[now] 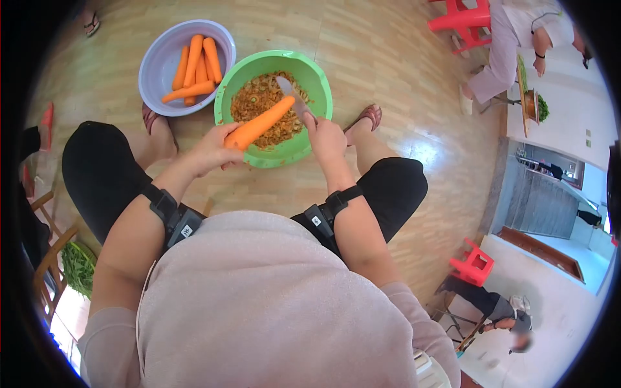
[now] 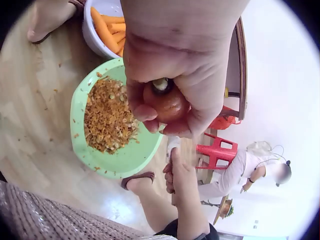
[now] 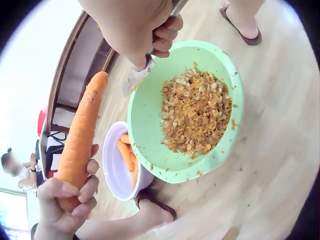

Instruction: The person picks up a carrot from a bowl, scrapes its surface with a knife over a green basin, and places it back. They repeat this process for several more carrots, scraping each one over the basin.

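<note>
My left hand [image 1: 217,150] grips a large orange carrot [image 1: 262,123] round its thick end, and the narrow end points away over a green basin [image 1: 325,90]. In the left wrist view the carrot's butt [image 2: 167,106] shows between thumb and fingers. My right hand [image 1: 328,137] holds a knife [image 1: 300,108] by its handle, the blade close beside the carrot's tip in the head view. Bits cling to that blade [image 3: 140,75] in the right wrist view. Orange and pale peelings [image 3: 195,110] lie heaped inside the green basin.
A pale purple basin [image 1: 145,74] with several carrots [image 1: 193,61] stands left of the green one, on the wood-patterned floor [image 1: 381,58]. My feet [image 1: 365,119] are on both sides of the basins. Red stools [image 1: 472,262] and other people are off to the right.
</note>
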A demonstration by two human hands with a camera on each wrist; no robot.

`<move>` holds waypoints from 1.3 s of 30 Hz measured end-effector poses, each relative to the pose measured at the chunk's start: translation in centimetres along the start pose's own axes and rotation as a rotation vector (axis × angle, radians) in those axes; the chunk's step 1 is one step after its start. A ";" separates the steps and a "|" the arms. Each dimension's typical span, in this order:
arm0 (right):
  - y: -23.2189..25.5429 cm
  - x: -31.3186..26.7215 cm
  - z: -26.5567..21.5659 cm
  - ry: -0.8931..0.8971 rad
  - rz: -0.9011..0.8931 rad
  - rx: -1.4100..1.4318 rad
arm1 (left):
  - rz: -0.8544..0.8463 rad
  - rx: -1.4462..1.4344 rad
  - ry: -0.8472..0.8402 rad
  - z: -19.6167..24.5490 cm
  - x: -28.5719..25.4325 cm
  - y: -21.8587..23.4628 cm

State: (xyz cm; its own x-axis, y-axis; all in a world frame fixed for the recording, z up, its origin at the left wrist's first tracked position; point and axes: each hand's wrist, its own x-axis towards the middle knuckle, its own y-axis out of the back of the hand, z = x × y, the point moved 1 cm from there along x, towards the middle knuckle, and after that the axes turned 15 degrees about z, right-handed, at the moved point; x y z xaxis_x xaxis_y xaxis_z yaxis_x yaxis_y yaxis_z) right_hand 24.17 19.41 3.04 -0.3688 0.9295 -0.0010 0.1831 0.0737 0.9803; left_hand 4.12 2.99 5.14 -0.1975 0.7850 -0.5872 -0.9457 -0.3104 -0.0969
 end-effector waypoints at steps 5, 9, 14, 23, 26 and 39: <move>1.0 0.3 -1.4 -0.023 0.019 0.168 | 0.041 -0.012 0.056 -0.8 0.3 0.4; -1.2 0.1 -0.3 -0.055 -0.058 0.168 | 0.033 -0.109 0.103 -0.4 0.2 0.1; -1.2 -0.5 0.7 -0.040 -0.085 0.035 | 0.019 -0.151 0.057 0.1 0.2 0.0; 0.2 -0.6 -2.0 0.039 0.064 0.321 | 0.186 -0.142 0.043 -0.5 0.7 0.2; -0.1 -1.7 -3.4 0.154 0.013 0.457 | 0.217 -0.167 0.037 -0.3 0.8 0.1; -1.1 -1.3 -2.3 0.158 0.121 0.234 | 0.125 -0.271 0.180 -0.3 0.3 -0.1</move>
State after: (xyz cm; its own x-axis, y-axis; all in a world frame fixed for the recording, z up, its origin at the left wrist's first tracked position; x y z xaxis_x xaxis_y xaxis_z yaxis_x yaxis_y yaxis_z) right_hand 22.36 17.33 2.40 -0.4652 0.8703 0.1617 0.4327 0.0642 0.8993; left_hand 4.21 3.13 4.73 -0.2355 0.6321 -0.7383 -0.8092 -0.5482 -0.2113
